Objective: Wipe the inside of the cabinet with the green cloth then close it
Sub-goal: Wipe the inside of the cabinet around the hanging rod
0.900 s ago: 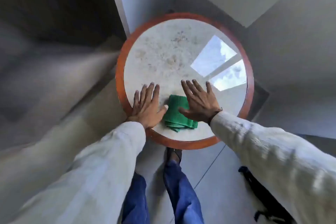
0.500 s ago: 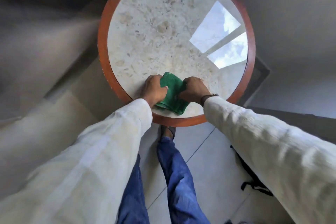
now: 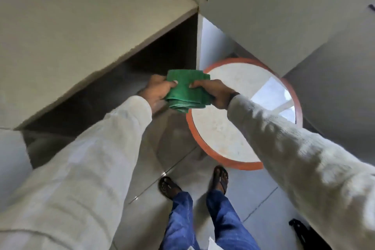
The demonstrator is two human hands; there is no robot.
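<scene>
Folded green cloth (image 3: 187, 92) pinched by fingers of left hand (image 3: 156, 91) and right hand (image 3: 217, 93), above round table (image 3: 223, 134)

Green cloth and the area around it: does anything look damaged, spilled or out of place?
Nothing stands out. The green cloth is folded and held in the air between the left hand and the right hand, in front of the dark cabinet opening. The round table shows only window reflections, no spill.

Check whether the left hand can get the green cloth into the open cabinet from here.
Probably yes. The left hand grips the green cloth right in front of the cabinet's dark opening, with nothing between. The right hand also holds it and would need to release.
</scene>
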